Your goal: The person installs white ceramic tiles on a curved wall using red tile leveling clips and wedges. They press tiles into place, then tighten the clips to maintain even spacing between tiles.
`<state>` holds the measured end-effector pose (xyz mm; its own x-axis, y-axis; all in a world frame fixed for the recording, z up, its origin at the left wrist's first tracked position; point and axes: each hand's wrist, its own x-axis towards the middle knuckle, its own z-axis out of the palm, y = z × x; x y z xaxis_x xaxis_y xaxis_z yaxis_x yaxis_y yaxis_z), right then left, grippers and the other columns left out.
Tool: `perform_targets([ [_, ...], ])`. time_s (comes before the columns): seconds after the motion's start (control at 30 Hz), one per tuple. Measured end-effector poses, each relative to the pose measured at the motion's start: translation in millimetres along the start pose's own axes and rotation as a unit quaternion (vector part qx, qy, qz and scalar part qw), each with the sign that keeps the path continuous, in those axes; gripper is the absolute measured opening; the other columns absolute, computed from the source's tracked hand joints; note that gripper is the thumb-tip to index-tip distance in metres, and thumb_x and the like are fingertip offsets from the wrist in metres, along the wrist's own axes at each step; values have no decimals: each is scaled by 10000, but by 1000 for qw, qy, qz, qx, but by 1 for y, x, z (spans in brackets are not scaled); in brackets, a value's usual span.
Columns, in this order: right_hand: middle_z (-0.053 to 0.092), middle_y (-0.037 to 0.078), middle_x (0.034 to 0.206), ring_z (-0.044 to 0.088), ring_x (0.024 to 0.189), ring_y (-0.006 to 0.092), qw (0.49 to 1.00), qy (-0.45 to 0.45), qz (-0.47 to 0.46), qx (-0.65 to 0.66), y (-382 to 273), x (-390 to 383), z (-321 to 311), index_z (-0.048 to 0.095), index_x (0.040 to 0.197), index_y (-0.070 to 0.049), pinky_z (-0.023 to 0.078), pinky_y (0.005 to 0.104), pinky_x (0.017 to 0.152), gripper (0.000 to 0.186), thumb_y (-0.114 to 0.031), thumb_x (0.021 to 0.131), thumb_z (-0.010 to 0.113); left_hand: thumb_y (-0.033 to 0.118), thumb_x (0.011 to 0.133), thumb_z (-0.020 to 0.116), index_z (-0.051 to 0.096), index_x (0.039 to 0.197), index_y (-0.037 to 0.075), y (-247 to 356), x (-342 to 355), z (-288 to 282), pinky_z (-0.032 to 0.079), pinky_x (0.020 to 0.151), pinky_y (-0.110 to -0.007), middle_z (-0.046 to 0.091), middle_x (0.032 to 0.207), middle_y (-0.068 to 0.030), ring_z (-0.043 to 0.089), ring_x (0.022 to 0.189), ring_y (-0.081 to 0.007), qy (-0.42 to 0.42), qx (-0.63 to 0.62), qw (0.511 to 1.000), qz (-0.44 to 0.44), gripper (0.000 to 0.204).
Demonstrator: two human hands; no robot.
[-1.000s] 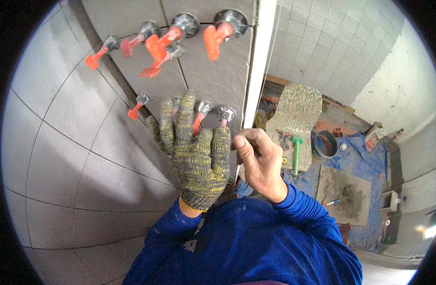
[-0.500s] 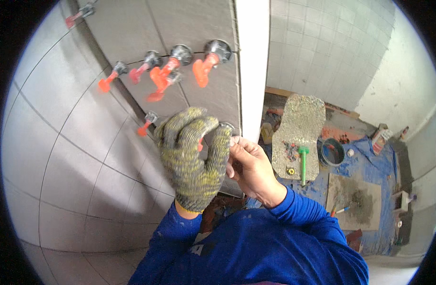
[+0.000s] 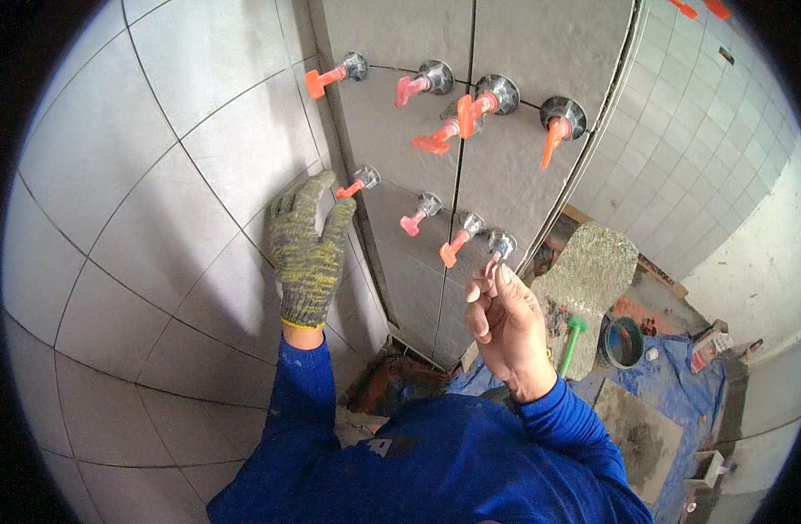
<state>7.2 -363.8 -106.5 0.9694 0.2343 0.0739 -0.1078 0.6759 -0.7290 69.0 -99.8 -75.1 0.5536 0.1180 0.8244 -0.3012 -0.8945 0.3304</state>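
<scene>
My left hand (image 3: 308, 240), in a grey and yellow knit glove, lies by the left tiled wall with fingers and thumb apart. Its thumb reaches up to the orange T-handle of a tile leveling clip (image 3: 361, 181); whether they touch is unclear. My bare right hand (image 3: 511, 327) pinches the reddish handle of the rightmost lower tile leveling clip (image 3: 502, 243) between thumb and fingers. Between the hands stand two more clips, a pink-handled one (image 3: 425, 206) and an orange one (image 3: 464, 229), fixed along the joints of the grey tiles (image 3: 392, 140).
Higher up is another row of leveling clips (image 3: 497, 94). Below right lie a speckled mat (image 3: 593, 262), a green-handled tool (image 3: 573, 345), a dark bucket (image 3: 623, 341), a blue tarp (image 3: 680, 375) and a stained board (image 3: 636, 428). White-grey tiles cover the left wall (image 3: 173, 218).
My hands have parted: the left has moved to the left lower clip, the right stays at the rightmost one. The view has shifted, so the clips appear farther right.
</scene>
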Motion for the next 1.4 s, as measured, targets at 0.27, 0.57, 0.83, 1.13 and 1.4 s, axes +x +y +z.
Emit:
perform_targets([
  [0.27, 685, 47, 896, 512, 547, 119, 999, -32, -11, 30, 6, 2, -10, 655, 1140, -95, 360, 237, 499, 370, -430, 1090, 505, 288, 893, 746, 701, 1158, 79, 0, 26, 21, 475, 954, -481, 698, 1187, -138, 628, 1083, -356, -72, 95, 986, 119, 341],
  [0.57, 669, 34, 914, 569, 673, 94, 968, -85, 62, -229, 80, 54, -6, 637, 1202, -19, 442, 240, 576, 364, -354, 1062, 604, 308, 836, 779, 704, 1070, 94, 11, 43, 7, 484, 881, -481, 700, 1066, -112, 639, 991, -338, -99, 177, 960, 192, 326],
  [0.83, 715, 94, 1139, 682, 980, 186, 989, -147, -16, 19, 129, 154, 80, 655, 1231, -1, 566, 356, 831, 282, -162, 1000, 672, 370, 832, 740, 728, 1018, 98, 42, 65, 3, 461, 885, -531, 704, 1040, -132, 639, 999, -354, -227, 354, 888, 189, 329],
  [1.13, 724, 96, 1161, 700, 1034, 213, 958, -108, 94, 247, 150, 161, 99, 675, 1188, -33, 588, 385, 907, 208, -127, 1004, 657, 389, 837, 726, 738, 1014, 102, 35, 74, 5, 456, 914, -533, 707, 1031, -142, 640, 1012, -359, -320, 420, 815, 239, 337],
  [1.4, 727, 49, 1012, 661, 814, 143, 941, -151, 47, 300, 146, 155, 105, 695, 1098, -52, 544, 320, 670, 125, -102, 1011, 620, 407, 841, 714, 746, 1009, 106, 17, 84, 10, 451, 940, -534, 710, 1024, -150, 641, 1023, -364, -370, 425, 776, 283, 346],
])
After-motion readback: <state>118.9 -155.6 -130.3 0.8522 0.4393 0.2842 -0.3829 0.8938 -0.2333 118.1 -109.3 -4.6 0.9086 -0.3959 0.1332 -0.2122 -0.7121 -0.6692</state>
